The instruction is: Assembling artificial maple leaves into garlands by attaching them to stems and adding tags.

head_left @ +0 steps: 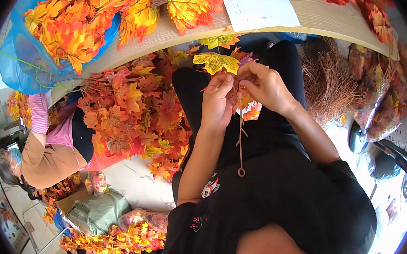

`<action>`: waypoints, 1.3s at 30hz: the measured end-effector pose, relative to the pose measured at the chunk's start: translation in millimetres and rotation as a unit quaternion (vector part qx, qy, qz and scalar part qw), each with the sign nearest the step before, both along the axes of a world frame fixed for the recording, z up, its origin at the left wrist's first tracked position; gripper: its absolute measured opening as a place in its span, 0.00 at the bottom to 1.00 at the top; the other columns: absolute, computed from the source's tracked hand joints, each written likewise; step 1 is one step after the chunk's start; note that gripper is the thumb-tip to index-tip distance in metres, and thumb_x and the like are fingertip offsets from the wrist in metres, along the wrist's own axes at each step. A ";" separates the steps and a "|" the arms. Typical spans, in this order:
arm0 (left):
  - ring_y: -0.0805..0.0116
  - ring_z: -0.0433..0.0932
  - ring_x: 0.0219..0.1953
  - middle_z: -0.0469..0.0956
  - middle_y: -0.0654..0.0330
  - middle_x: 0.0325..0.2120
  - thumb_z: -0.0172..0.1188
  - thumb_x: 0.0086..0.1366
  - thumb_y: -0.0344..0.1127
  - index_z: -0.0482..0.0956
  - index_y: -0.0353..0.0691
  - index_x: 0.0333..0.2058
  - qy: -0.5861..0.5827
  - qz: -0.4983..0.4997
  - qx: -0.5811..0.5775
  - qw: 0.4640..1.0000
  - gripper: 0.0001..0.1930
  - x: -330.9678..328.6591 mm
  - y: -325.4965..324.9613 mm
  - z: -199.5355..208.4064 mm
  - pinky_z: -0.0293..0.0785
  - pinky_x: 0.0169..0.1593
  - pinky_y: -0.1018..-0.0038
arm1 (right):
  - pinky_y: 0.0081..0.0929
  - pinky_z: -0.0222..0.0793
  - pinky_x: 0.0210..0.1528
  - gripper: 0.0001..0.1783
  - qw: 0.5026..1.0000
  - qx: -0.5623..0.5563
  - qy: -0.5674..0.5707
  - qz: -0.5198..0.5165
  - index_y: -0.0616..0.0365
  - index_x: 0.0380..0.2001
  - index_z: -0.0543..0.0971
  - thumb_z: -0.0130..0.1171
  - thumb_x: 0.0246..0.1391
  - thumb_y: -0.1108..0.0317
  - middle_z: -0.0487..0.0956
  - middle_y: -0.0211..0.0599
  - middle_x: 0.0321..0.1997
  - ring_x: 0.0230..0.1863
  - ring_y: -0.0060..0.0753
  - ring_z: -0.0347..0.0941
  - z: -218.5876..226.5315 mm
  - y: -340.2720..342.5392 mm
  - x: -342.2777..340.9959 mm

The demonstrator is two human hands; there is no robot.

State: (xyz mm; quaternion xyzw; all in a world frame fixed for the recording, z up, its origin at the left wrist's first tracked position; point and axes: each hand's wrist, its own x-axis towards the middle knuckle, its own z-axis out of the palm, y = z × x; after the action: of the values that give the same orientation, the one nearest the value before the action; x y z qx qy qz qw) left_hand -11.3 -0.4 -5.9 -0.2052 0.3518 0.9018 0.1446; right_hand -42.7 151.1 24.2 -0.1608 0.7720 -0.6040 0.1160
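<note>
We see the left hand (pixel 217 100) and the right hand (pixel 268 89) meeting above the lap (pixel 287 70), 2 nearly closed pinches, apparently on the same brown stem (pixel 241 145). It runs between the forearms, nearer the left, long axis toward the chest (pixel 276 195); a yellow leaf (pixel 215 63) spreads just beyond.

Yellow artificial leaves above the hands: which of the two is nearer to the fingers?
The lower yellow maple-shaped leaf, just above the left hand; the yellow-orange leaf shows higher.
</note>
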 end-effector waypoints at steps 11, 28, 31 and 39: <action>0.76 0.75 0.31 0.75 0.65 0.30 0.55 0.61 0.35 0.73 0.42 0.34 -0.022 0.018 -0.047 0.998 0.05 2.2 -0.1 6.7 0.74 0.34 0.79 | 0.20 0.73 0.35 0.10 0.999 -0.039 -0.019 -0.019 0.67 0.36 0.71 0.53 0.46 0.82 0.78 0.39 0.30 0.33 0.25 0.77 -6.4 -4.9 5.2; 0.77 0.73 0.26 0.74 0.63 0.28 0.54 0.62 0.31 0.73 0.36 0.34 0.061 -0.018 -0.161 0.985 0.05 -0.5 1.0 9.4 0.75 0.30 0.79 | 0.18 0.71 0.31 0.07 0.998 -0.037 -0.057 -0.003 0.66 0.31 0.71 0.54 0.46 0.81 0.77 0.37 0.27 0.30 0.21 0.75 -0.2 -1.2 -2.3; 0.77 0.73 0.25 0.74 0.63 0.28 0.54 0.62 0.31 0.74 0.36 0.33 0.063 -0.031 -0.186 0.980 0.05 3.6 4.3 1.9 0.76 0.30 0.78 | 0.15 0.66 0.22 0.08 0.984 -0.064 -0.167 0.002 0.63 0.29 0.68 0.56 0.46 0.80 0.76 0.35 0.25 0.23 0.16 0.72 -5.8 1.9 -0.9; 0.74 0.75 0.30 0.75 0.61 0.30 0.53 0.62 0.29 0.73 0.34 0.34 0.066 -0.078 -0.168 0.980 0.05 9.0 -0.8 2.1 0.78 0.35 0.74 | 0.13 0.67 0.26 0.09 0.978 -0.120 -0.169 0.011 0.62 0.29 0.69 0.58 0.45 0.79 0.75 0.31 0.25 0.26 0.14 0.71 -20.1 3.6 1.0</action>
State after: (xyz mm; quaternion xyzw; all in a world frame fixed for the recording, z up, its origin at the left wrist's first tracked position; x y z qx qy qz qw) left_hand -2.3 -1.2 -3.8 -0.1384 0.5223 0.8272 0.1545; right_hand -41.7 154.7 4.1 -0.0777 0.6613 -0.7093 0.2315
